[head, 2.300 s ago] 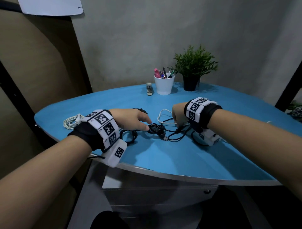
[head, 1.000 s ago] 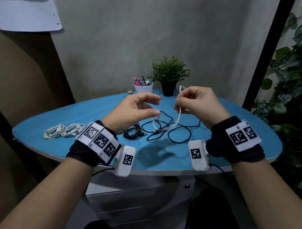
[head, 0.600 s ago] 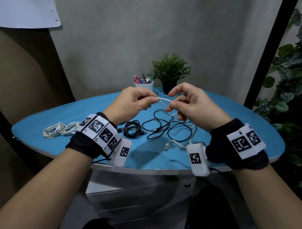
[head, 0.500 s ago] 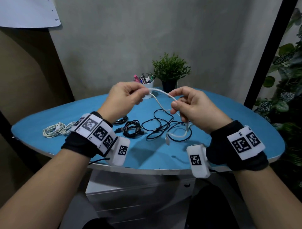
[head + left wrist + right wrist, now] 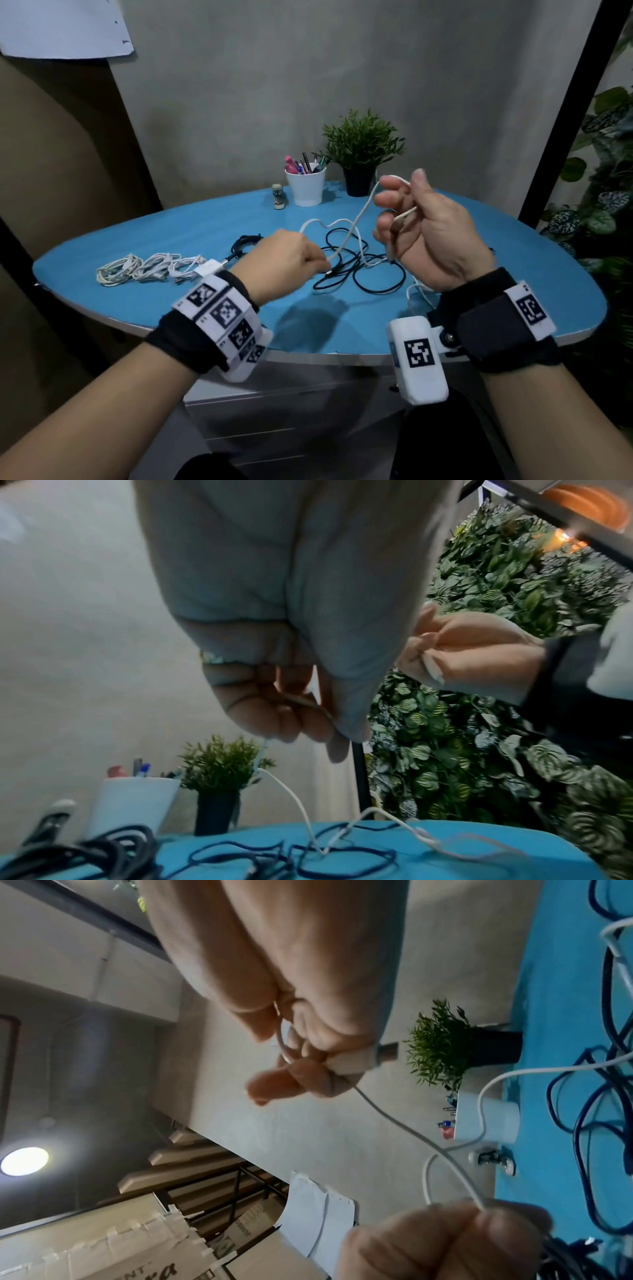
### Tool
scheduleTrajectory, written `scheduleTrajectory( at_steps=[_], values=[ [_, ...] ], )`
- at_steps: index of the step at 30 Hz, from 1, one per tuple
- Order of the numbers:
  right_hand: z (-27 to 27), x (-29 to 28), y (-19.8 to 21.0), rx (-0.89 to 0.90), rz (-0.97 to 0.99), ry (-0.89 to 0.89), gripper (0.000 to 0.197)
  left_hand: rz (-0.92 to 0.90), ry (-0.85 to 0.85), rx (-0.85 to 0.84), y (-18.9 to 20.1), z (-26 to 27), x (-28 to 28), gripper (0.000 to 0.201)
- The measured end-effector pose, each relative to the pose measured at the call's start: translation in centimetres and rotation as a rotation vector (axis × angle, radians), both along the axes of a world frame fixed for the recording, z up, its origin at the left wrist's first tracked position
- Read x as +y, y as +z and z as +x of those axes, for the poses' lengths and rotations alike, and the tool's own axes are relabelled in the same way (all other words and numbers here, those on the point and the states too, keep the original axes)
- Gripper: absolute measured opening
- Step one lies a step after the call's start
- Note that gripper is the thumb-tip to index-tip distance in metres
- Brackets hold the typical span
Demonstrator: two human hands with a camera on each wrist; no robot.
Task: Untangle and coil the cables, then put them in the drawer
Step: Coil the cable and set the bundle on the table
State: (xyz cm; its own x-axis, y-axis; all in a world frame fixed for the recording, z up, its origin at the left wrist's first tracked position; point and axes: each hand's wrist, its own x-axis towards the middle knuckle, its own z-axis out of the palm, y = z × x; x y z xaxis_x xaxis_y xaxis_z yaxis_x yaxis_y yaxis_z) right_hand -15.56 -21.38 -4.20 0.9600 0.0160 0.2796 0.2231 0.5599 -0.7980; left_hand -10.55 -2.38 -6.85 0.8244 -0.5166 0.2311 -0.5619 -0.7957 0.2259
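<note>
— Where's the white cable [image 5: 346, 240] relative to the fingers?
— Strung down and left from right hand [image 5: 424, 229], raised on the right, to left hand [image 5: 287, 260], low over the desk [image 5: 171, 298].
— Grip?
— Both closed on it: right curled round plug end and first loop, left pinching mid-run.
— Rest?
— Slack draped on black cable [image 5: 359, 274].

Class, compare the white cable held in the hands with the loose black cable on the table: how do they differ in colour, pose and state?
The white cable is pale; the black cable is dark. The white cable is lifted, strung between the left hand and right hand; the black cable lies flat on the blue table, untouched. The white cable has a turn looped at the right hand; the black cable sprawls loose. Neither is fully coiled.
</note>
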Motion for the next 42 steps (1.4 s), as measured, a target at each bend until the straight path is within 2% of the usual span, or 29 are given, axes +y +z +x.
scheduleTrajectory(
  at_steps=[4, 9, 12, 15, 17, 20, 24, 26, 28, 31, 32, 34, 36, 38, 40, 42],
  values=[
    [0.0, 0.1, -0.5, -0.005, -0.046, -0.052, 0.024, 0.019, -0.118, 0.038, -1.5, -1.1, -1.5, 0.019],
    [0.8, -1.0, -0.5, 0.056, 0.083, -0.179, 0.026, 0.086, -0.223, 0.228, -1.9, -2.2, -1.9, 0.022],
    [0.7, -1.5, -1.2, 0.123, -0.066, -0.169, 0.024, 0.134, -0.164, 0.252, -1.5, -2.2, -1.0, 0.02],
    [0.5, -2.4, -1.7, 0.169, -0.247, -0.145, 0.024, 0.154, 0.005, 0.257, -0.7, -1.7, 0.8, 0.018],
    [0.6, -2.7, -1.9, 0.196, -0.264, -0.202, 0.026, 0.121, 0.109, 0.29, -0.2, -1.3, 1.9, 0.019],
    [1.0, -2.6, -2.2, 0.193, -0.121, -0.281, 0.024, 0.117, 0.105, 0.356, -0.1, -1.4, 1.9, 0.021],
    [1.5, -2.0, -2.4, 0.12, 0.137, -0.26, 0.016, 0.104, -0.048, 0.417, -0.2, -2.6, 0.8, 0.017],
    [1.7, -1.9, -2.6, 0.104, 0.158, -0.272, 0.017, 0.124, -0.131, 0.409, 0.4, -3.3, 0.4, 0.016],
    [2.0, -1.8, -3.0, 0.11, -0.008, -0.343, 0.018, 0.095, -0.219, 0.423, 1.1, -3.9, 0.4, 0.018],
    [1.8, -1.6, -3.8, 0.039, -0.544, -0.505, 0.018, -0.164, -0.33, 0.439, 2.1, -4.2, 0.6, 0.018],
    [1.6, -1.5, -4.0, -0.004, -0.701, -0.505, 0.018, -0.282, -0.329, 0.409, 2.3, -3.9, 0.5, 0.02],
    [1.0, -1.0, -4.0, -0.037, -0.861, -0.398, 0.017, -0.477, -0.291, 0.221, 2.5, -3.1, 0.1, 0.021],
    [0.3, -0.4, -4.0, -0.03, -0.853, -0.248, 0.02, -0.583, -0.231, -0.033, 2.8, -2.1, -0.4, 0.019],
    [-0.2, -0.2, -4.0, -0.007, -0.786, -0.162, 0.025, -0.607, -0.17, -0.203, 3.1, -1.1, -0.5, 0.012],
    [-0.6, -0.4, -4.0, 0.004, -0.73, -0.084, 0.036, -0.587, -0.089, -0.238, 2.9, 0.0, -0.3, 0.019],
    [-1.0, -0.6, -3.9, -0.012, -0.741, -0.012, 0.045, -0.571, -0.026, -0.106, 2.4, 0.6, -0.2, 0.022]
  ],
)
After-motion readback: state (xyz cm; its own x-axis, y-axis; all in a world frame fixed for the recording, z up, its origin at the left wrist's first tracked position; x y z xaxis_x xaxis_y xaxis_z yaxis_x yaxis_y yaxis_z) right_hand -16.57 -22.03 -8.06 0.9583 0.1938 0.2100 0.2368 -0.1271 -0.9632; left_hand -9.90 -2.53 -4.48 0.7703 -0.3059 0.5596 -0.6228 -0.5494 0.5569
